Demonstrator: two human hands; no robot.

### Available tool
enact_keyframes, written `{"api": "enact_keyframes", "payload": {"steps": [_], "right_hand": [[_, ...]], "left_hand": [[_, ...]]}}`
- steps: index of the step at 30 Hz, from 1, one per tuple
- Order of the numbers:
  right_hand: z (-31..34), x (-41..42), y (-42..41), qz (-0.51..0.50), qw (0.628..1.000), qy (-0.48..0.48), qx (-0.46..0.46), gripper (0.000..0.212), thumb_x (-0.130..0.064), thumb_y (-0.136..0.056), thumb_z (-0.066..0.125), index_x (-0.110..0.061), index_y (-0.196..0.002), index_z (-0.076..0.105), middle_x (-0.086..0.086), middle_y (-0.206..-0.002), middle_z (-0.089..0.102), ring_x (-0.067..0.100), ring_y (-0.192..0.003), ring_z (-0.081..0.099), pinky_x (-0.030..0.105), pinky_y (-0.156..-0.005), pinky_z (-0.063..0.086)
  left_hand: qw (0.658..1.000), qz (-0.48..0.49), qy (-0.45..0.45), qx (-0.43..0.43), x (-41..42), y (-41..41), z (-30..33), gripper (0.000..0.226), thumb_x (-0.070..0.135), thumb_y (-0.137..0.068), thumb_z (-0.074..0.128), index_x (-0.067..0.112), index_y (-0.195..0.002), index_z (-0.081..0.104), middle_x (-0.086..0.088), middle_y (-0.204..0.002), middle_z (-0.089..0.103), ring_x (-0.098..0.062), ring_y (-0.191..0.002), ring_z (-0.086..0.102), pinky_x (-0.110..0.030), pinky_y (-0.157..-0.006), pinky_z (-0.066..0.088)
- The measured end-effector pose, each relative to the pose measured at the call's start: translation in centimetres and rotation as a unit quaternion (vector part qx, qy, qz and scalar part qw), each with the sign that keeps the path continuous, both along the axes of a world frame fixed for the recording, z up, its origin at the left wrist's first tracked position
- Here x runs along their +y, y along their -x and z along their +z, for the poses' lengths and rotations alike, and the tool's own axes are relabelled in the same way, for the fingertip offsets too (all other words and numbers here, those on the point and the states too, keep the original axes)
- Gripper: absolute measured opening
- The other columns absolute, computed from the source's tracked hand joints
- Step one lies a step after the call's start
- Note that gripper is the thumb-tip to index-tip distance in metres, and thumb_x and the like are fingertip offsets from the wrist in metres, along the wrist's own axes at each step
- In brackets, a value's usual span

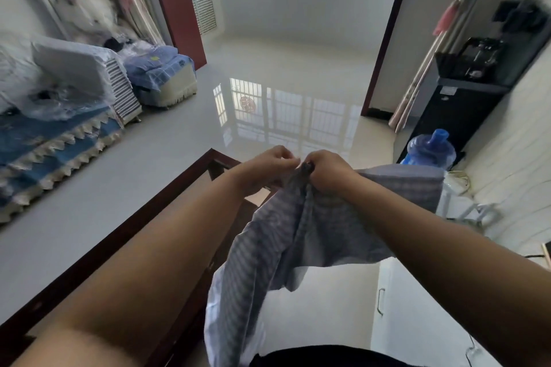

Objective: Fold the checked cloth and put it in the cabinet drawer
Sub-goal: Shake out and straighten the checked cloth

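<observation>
The checked cloth (280,244), pale blue-grey, hangs in the air in front of me, bunched at the top and drooping down to my waist. My left hand (269,168) and my right hand (326,171) are held close together at its upper edge, each pinching the fabric with curled fingers. A flap of the cloth stretches right past my right wrist. A white cabinet (417,307) with a metal handle (380,301) shows at the lower right, below my right forearm. Whether its drawer stands open I cannot tell.
A dark-framed wooden table (167,197) with a glass top lies under my left arm. Blue-covered seats with plastic-wrapped bundles (59,116) line the left wall. A blue water bottle (429,147) and a black water dispenser (465,98) stand at the right. Glossy tiled floor (283,92) stretches ahead.
</observation>
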State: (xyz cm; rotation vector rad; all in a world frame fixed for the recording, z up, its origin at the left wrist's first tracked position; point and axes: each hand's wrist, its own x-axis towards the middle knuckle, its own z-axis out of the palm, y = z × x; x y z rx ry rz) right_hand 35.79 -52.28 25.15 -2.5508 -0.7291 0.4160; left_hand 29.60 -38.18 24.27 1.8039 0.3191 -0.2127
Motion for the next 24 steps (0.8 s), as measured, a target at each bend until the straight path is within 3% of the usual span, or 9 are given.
{"api": "enact_keyframes", "payload": {"steps": [3,4,7,10,13,15,18,21,24], "right_hand": [[1.4,-0.2,-0.6,-0.032,0.997,-0.057,-0.038,0.028,0.0,-0.079,0.049,-0.012,-0.096,0.068,0.008,-0.1,0.067,0.025,-0.093,0.061,0.037,-0.082,0.053],[2.1,-0.2,-1.0,-0.042,0.995,-0.072,-0.053,0.03,0.001,-0.078,0.047,-0.011,-0.097,0.067,0.008,-0.102,0.067,0.026,-0.095,0.06,0.035,-0.082,0.051],[4.0,-0.7,-2.1,-0.065,0.988,-0.108,-0.09,0.034,0.002,-0.078,0.045,-0.009,-0.103,0.066,0.01,-0.106,0.066,0.027,-0.099,0.059,0.026,-0.079,0.041],[5.3,-1.6,-3.9,-0.103,0.975,-0.149,-0.131,0.034,0.0,-0.08,0.045,-0.01,-0.105,0.066,0.01,-0.106,0.067,0.027,-0.1,0.06,0.026,-0.079,0.04],[4.7,-3.0,-6.2,-0.143,0.966,-0.146,-0.156,0.031,-0.003,-0.083,0.045,-0.008,-0.104,0.067,0.014,-0.105,0.068,0.031,-0.1,0.061,0.031,-0.082,0.045],[3.4,-3.9,-7.1,-0.17,0.965,-0.125,-0.155,0.03,-0.005,-0.085,0.045,-0.007,-0.105,0.067,0.016,-0.105,0.069,0.034,-0.099,0.062,0.034,-0.083,0.046],[1.4,-5.0,-7.8,-0.208,0.958,-0.141,-0.141,0.027,-0.008,-0.087,0.046,-0.006,-0.105,0.066,0.019,-0.105,0.068,0.036,-0.1,0.061,0.037,-0.087,0.047],[1.3,-5.9,-8.3,-0.268,0.937,-0.171,-0.144,0.025,-0.009,-0.09,0.046,-0.005,-0.107,0.063,0.021,-0.11,0.066,0.036,-0.105,0.06,0.038,-0.09,0.044],[2.0,-6.5,-9.2,-0.293,0.925,-0.187,-0.153,0.026,-0.009,-0.091,0.047,-0.002,-0.111,0.063,0.022,-0.115,0.065,0.036,-0.11,0.058,0.034,-0.091,0.042]], "left_hand": [[0.996,0.06,0.036,-0.055,1.0,1.6,-2.6,0.076,0.061,-0.072,0.066,0.012,-0.124,0.042,-0.005,-0.108,0.054,-0.013,-0.089,0.059,-0.027,-0.077,0.053],[0.997,0.039,0.023,-0.054,1.3,2.2,-3.9,0.081,0.062,-0.069,0.07,0.014,-0.129,0.041,-0.002,-0.114,0.054,-0.013,-0.098,0.06,-0.026,-0.08,0.054],[0.995,-0.027,-0.099,0.022,1.9,4.0,-8.6,0.057,0.044,-0.074,0.075,0.02,-0.121,0.054,0.006,-0.107,0.063,-0.015,-0.101,0.062,-0.025,-0.081,0.054],[0.977,0.051,-0.2,0.051,3.7,4.8,-12.0,0.027,0.044,-0.08,0.066,0.021,-0.094,0.069,-0.001,-0.092,0.071,-0.021,-0.089,0.067,-0.044,-0.086,0.056],[0.978,0.104,-0.17,0.055,5.5,5.4,-12.4,0.028,0.053,-0.072,0.066,0.027,-0.082,0.07,0.004,-0.084,0.074,-0.019,-0.084,0.07,-0.046,-0.083,0.056],[0.967,0.066,-0.239,0.053,6.7,5.7,-12.2,0.031,0.061,-0.07,0.065,0.031,-0.079,0.066,0.011,-0.08,0.071,-0.013,-0.08,0.068,-0.039,-0.079,0.054],[0.908,0.005,-0.415,0.063,8.3,6.3,-12.3,0.032,0.064,-0.073,0.064,0.033,-0.068,0.056,0.018,-0.07,0.06,-0.008,-0.073,0.055,-0.038,-0.082,0.044],[0.836,-0.033,-0.536,0.113,10.1,8.8,-14.6,0.026,0.056,-0.081,0.057,0.032,-0.075,0.053,0.01,-0.082,0.062,-0.014,-0.085,0.052,-0.037,-0.085,0.044],[0.877,0.068,-0.465,0.099,10.9,11.2,-16.6,0.019,0.036,-0.092,0.051,0.026,-0.076,0.05,0.006,-0.074,0.063,-0.017,-0.071,0.06,-0.032,-0.06,0.049]]}}
